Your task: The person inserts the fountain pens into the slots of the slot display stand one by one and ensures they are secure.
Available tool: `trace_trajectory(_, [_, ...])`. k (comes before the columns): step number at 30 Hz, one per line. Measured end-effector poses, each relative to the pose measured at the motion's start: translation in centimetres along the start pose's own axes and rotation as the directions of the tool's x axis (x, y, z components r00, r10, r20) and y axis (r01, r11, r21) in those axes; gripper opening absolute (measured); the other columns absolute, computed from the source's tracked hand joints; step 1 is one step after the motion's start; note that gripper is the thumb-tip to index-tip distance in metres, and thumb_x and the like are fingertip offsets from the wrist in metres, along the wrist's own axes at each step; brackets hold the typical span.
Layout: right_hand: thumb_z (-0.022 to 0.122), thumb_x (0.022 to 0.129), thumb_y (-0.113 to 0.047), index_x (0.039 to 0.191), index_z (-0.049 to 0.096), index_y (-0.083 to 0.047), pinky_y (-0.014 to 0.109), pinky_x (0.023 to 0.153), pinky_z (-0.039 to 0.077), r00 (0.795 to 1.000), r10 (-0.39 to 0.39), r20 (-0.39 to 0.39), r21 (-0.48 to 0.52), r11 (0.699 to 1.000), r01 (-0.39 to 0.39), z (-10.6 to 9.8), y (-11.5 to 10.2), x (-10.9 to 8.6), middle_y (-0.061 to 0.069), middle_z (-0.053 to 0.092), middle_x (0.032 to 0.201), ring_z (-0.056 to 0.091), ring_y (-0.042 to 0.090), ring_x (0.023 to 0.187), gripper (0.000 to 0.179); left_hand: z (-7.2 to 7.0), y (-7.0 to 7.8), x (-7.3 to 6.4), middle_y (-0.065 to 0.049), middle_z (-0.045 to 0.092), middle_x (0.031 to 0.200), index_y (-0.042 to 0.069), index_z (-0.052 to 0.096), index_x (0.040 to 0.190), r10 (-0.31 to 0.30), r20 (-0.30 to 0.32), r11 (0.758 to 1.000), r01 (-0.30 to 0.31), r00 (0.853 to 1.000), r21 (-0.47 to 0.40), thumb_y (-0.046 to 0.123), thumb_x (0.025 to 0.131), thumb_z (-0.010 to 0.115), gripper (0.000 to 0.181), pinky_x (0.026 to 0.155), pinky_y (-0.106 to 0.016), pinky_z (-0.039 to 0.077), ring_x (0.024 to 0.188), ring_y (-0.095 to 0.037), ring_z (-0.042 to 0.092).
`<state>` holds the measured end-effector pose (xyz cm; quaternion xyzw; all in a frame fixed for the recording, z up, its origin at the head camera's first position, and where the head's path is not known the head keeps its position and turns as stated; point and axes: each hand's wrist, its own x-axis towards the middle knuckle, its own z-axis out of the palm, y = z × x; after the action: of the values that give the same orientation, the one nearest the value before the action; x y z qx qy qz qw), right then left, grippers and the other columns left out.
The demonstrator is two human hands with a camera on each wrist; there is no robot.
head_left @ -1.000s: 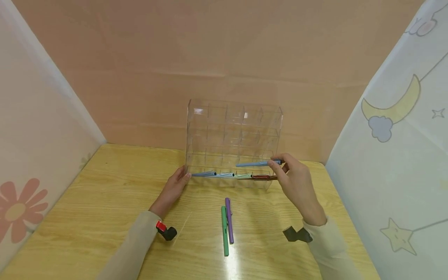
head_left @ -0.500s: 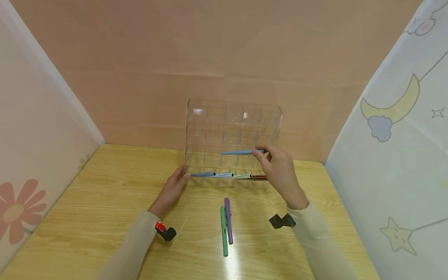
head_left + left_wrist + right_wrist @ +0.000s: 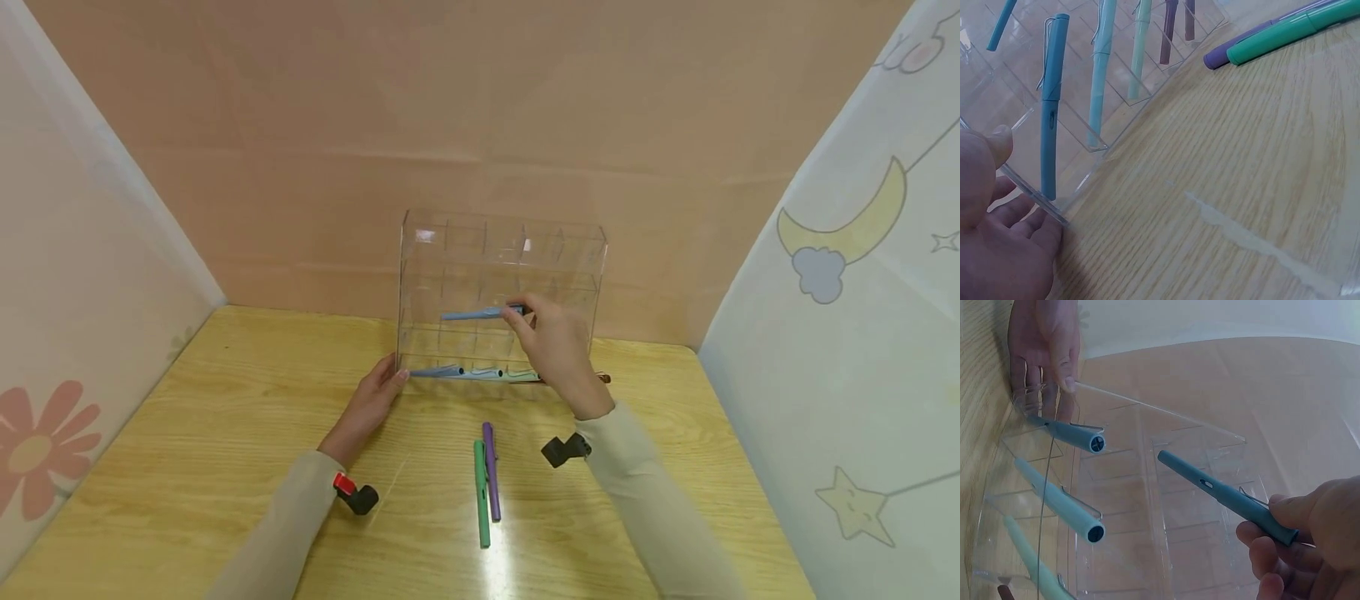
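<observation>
A clear acrylic pen rack (image 3: pixel 401 287) with several tiers of compartments stands upright on the table. My left hand (image 3: pixel 370 408) grips its lower left edge, thumb in front and fingers behind. My right hand (image 3: pixel 558 346) pinches a blue pen (image 3: pixel 1216 490) by its cap end, holding it roughly level before the middle tiers, its other end pointing left. Along the bottom tier lie a darker blue pen (image 3: pixel 1052 106), a light blue pen (image 3: pixel 1101 75), a pale green pen (image 3: pixel 1139 53), a dark red pen (image 3: pixel 1168 31) and a brown pen (image 3: pixel 1190 19). My right hand hides part of these in the head view.
A green pen (image 3: pixel 482 496) and a purple pen (image 3: pixel 491 475) lie side by side on the wooden table (image 3: pixel 247 433) in front of the rack. An orange-tan backdrop (image 3: pixel 315 183) rises behind it. Patterned panels flank the table left and right.
My right hand has carried the blue pen left and upward, from the rack's lower right to in front of its middle. My left hand and the rack stay in place.
</observation>
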<state>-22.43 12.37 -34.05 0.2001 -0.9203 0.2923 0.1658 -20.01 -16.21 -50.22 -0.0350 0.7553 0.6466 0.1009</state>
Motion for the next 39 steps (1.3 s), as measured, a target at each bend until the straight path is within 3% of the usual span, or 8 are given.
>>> trace_trajectory(2, [0.067, 0.106, -0.033, 0.127, 0.076, -0.008, 0.023, 0.041, 0.030, 1.000, 0.003, 0.022, 0.006, 1.000, -0.003, 0.3, -0.3, 0.3, 0.009, 0.079, 0.096, 0.044, 0.010, 0.045, 0.034, 0.0, 0.0, 0.0, -0.016, 0.019, 0.179, 0.010, 0.018, 0.172, -0.006, 0.005, 1.000, 0.006, 1.000, -0.004, 0.036, 0.116, 0.045, 0.067, 0.136, -0.054, 0.018, 0.168, -0.034, 0.017])
trace_trajectory(8, [0.064, 0.109, -0.033, 0.127, 0.075, -0.007, 0.022, 0.042, 0.029, 0.996, 0.006, 0.085, 0.002, 1.000, -0.007, 1.6, -1.0, 1.4, 0.011, 0.081, 0.107, 0.039, 0.011, 0.042, 0.034, -0.1, 0.2, 0.0, -0.016, 0.019, 0.180, 0.011, 0.018, 0.172, -0.003, 0.011, 1.000, 0.003, 1.000, -0.007, 0.036, 0.116, 0.045, 0.067, 0.136, -0.055, 0.019, 0.168, -0.034, 0.017])
trace_trajectory(14, [0.066, 0.108, -0.034, 0.124, 0.076, -0.010, 0.021, 0.040, 0.023, 0.993, -0.018, 0.116, -0.087, 0.996, 0.028, 2.8, -1.6, 2.3, 0.009, 0.083, 0.101, 0.028, 0.009, 0.039, 0.031, -0.1, 0.2, 0.0, -0.015, 0.019, 0.180, 0.011, 0.019, 0.172, -0.001, 0.011, 1.000, 0.001, 1.000, -0.013, 0.035, 0.116, 0.045, 0.066, 0.137, -0.055, 0.018, 0.168, -0.034, 0.017])
trace_trajectory(18, [0.066, 0.107, -0.032, 0.124, 0.076, -0.009, 0.020, 0.039, 0.023, 0.991, -0.019, 0.136, -0.093, 0.995, 0.032, 3.6, -1.9, 2.6, 0.009, 0.083, 0.102, 0.026, 0.008, 0.038, 0.030, -0.1, 0.0, 0.1, -0.016, 0.020, 0.179, 0.010, 0.018, 0.172, 0.009, 0.010, 1.000, -0.009, 1.000, 0.000, 0.034, 0.116, 0.045, 0.066, 0.136, -0.055, 0.020, 0.168, -0.035, 0.019])
trace_trajectory(23, [0.067, 0.107, -0.028, 0.123, 0.076, -0.008, 0.021, 0.043, 0.028, 0.987, -0.026, 0.160, -0.078, 0.996, 0.039, 4.5, -1.9, 2.8, 0.010, 0.082, 0.104, 0.038, 0.009, 0.044, 0.027, 0.1, -0.1, 0.2, -0.018, 0.019, 0.179, 0.008, 0.018, 0.171, 0.022, 0.017, 1.000, -0.022, 1.000, -0.002, 0.032, 0.117, 0.044, 0.066, 0.136, -0.056, 0.019, 0.167, -0.036, 0.019])
trace_trajectory(30, [0.069, 0.106, -0.025, 0.119, 0.077, -0.007, 0.021, 0.052, 0.048, 0.984, -0.059, 0.171, -0.085, 0.994, 0.075, 5.6, -1.9, 2.8, 0.008, 0.081, 0.099, 0.060, 0.009, 0.058, 0.023, 0.3, -0.1, 0.2, -0.018, 0.019, 0.179, 0.008, 0.019, 0.171, 0.016, 0.019, 1.000, -0.016, 1.000, 0.003, 0.033, 0.116, 0.045, 0.065, 0.136, -0.056, 0.019, 0.167, -0.037, 0.018])
trace_trajectory(39, [0.071, 0.105, -0.023, 0.114, 0.079, -0.008, 0.022, 0.053, 0.049, 0.986, -0.093, 0.137, -0.103, 0.989, 0.108, 6.3, -2.2, 2.7, 0.007, 0.082, 0.094, 0.059, 0.011, 0.057, 0.020, 0.4, -0.2, 0.1, -0.018, 0.020, 0.179, 0.007, 0.019, 0.171, 0.024, 0.012, 1.000, -0.024, 1.000, 0.006, 0.033, 0.116, 0.045, 0.066, 0.136, -0.054, 0.019, 0.167, -0.036, 0.019])
